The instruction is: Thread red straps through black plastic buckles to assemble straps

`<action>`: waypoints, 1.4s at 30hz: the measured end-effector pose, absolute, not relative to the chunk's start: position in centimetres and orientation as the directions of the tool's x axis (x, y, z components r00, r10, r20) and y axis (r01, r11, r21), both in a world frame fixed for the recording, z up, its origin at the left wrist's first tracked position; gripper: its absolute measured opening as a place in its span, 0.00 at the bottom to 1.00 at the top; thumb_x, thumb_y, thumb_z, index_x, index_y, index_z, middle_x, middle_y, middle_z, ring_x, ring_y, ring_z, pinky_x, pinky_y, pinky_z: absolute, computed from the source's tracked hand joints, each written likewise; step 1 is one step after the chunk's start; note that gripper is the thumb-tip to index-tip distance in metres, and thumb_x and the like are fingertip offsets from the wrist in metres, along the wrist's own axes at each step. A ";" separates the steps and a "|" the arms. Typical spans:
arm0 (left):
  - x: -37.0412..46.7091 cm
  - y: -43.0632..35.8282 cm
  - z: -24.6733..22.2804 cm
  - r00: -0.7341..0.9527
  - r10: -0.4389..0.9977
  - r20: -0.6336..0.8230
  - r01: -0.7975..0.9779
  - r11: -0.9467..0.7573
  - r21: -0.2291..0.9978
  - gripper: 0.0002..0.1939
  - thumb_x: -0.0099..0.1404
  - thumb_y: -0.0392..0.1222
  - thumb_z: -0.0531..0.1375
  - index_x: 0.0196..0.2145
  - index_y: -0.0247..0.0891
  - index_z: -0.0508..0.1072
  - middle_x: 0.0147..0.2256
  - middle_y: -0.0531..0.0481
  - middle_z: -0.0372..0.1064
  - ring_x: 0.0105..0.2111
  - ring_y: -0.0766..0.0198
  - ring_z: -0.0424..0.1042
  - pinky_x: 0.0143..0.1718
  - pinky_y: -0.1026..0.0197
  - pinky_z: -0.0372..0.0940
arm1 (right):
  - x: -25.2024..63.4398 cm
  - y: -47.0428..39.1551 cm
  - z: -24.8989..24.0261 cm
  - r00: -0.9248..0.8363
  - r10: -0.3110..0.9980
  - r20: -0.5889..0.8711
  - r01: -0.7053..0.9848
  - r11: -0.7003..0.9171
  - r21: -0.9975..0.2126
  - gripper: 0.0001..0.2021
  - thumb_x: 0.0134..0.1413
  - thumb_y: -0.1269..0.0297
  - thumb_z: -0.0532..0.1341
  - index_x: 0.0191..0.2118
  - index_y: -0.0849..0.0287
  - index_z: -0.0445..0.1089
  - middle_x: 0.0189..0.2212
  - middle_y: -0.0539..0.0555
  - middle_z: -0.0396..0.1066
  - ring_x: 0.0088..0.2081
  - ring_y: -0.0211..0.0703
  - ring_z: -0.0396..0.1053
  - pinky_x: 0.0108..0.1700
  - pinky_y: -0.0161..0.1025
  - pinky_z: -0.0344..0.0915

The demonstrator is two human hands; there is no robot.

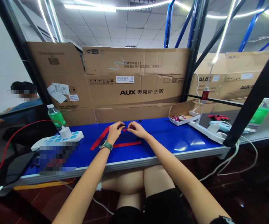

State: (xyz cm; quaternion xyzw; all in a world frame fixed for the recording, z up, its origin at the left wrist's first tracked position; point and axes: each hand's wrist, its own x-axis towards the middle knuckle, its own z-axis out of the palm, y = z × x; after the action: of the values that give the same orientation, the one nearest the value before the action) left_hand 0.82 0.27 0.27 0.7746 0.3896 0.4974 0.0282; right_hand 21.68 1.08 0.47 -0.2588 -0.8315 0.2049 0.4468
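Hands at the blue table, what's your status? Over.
Left hand, right hand: close together at a small red piece, exact grip unclear. Red strips nearby on the blue table. No obstruction visible.

The only view looks out from the wearer's head, facing forward and angled down over the tabletop, whose front edge climbs toward the right. Nearest the lens are the forearms, entering low on both sides, and the thighs at bottom centre. The hands sit farther off, near the middle. Beyond them, cardboard roughly faces the camera. The wide view reaches up to the ceiling and takes in outward-leaning posts at both sides.
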 end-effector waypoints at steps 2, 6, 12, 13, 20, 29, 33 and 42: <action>0.4 0.7 0.0 0.072 0.666 0.742 0.601 -0.623 0.500 0.07 0.64 0.36 0.60 0.39 0.39 0.76 0.34 0.49 0.78 0.33 0.61 0.76 0.39 0.60 0.69 | 21.4 0.5 0.6 -0.633 0.527 0.567 0.267 0.836 -0.479 0.14 0.56 0.51 0.66 0.34 0.59 0.73 0.33 0.52 0.73 0.35 0.41 0.69 0.41 0.37 0.64; -0.3 1.1 -0.5 -0.020 0.695 0.718 0.681 -0.517 0.519 0.12 0.63 0.31 0.57 0.41 0.39 0.76 0.36 0.47 0.77 0.34 0.59 0.76 0.41 0.58 0.69 | 20.2 -0.6 0.4 -0.830 0.385 0.405 0.248 0.903 -0.350 0.12 0.50 0.55 0.71 0.34 0.58 0.76 0.32 0.51 0.74 0.35 0.41 0.70 0.41 0.36 0.65; -0.4 1.3 -0.7 0.020 0.676 0.737 0.775 -0.476 0.416 0.16 0.63 0.28 0.52 0.42 0.40 0.76 0.39 0.45 0.74 0.42 0.57 0.74 0.49 0.55 0.66 | 18.6 -1.4 0.2 -0.860 0.356 0.365 0.307 0.933 -0.187 0.03 0.52 0.71 0.65 0.34 0.61 0.72 0.33 0.53 0.71 0.34 0.41 0.67 0.39 0.35 0.63; -0.5 1.4 -0.7 0.002 0.670 0.742 0.768 -0.476 0.428 0.17 0.63 0.27 0.52 0.44 0.40 0.75 0.40 0.45 0.73 0.43 0.57 0.73 0.50 0.55 0.66 | 18.6 -1.5 0.1 -0.849 0.373 0.375 0.333 0.928 -0.168 0.06 0.53 0.74 0.62 0.38 0.61 0.72 0.33 0.53 0.71 0.34 0.41 0.67 0.38 0.35 0.63; -0.6 1.9 -1.0 -0.118 0.682 0.722 0.649 -0.497 0.576 0.16 0.64 0.29 0.53 0.49 0.38 0.68 0.38 0.47 0.73 0.36 0.61 0.75 0.43 0.59 0.68 | 19.1 -1.7 0.2 -0.731 0.476 0.489 0.526 0.850 -0.042 0.16 0.53 0.80 0.53 0.45 0.59 0.66 0.43 0.56 0.69 0.37 0.42 0.66 0.42 0.36 0.62; -0.2 1.1 -0.2 -0.061 0.713 0.698 0.633 -0.513 0.580 0.16 0.64 0.31 0.53 0.46 0.40 0.76 0.39 0.47 0.74 0.33 0.62 0.75 0.40 0.59 0.70 | 20.4 -1.0 1.4 -0.269 0.608 0.747 0.587 0.719 -0.374 0.05 0.61 0.67 0.51 0.43 0.56 0.59 0.36 0.55 0.68 0.36 0.46 0.66 0.40 0.38 0.62; 0.0 1.3 -0.3 -0.036 0.728 0.684 0.571 -0.547 0.612 0.11 0.65 0.34 0.54 0.40 0.40 0.76 0.36 0.48 0.75 0.32 0.62 0.76 0.38 0.60 0.71 | 20.9 0.3 1.0 -0.190 0.629 0.754 0.496 0.724 -0.480 0.13 0.55 0.75 0.48 0.46 0.57 0.58 0.34 0.54 0.69 0.34 0.44 0.67 0.40 0.38 0.63; 0.4 1.5 -0.7 0.095 0.698 0.710 0.541 -0.635 0.552 0.22 0.54 0.25 0.55 0.46 0.37 0.75 0.45 0.44 0.75 0.38 0.62 0.77 0.41 0.60 0.73 | 21.3 -0.4 1.4 -0.224 0.605 0.764 0.628 0.689 -0.362 0.06 0.64 0.62 0.54 0.39 0.56 0.66 0.36 0.56 0.72 0.38 0.46 0.68 0.43 0.38 0.63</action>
State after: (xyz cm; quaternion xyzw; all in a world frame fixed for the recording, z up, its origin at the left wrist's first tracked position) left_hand 0.40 1.49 -0.66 0.7363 0.4207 0.5246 0.0749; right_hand 21.27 -0.40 1.43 -0.3941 -0.7821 -0.0117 0.4826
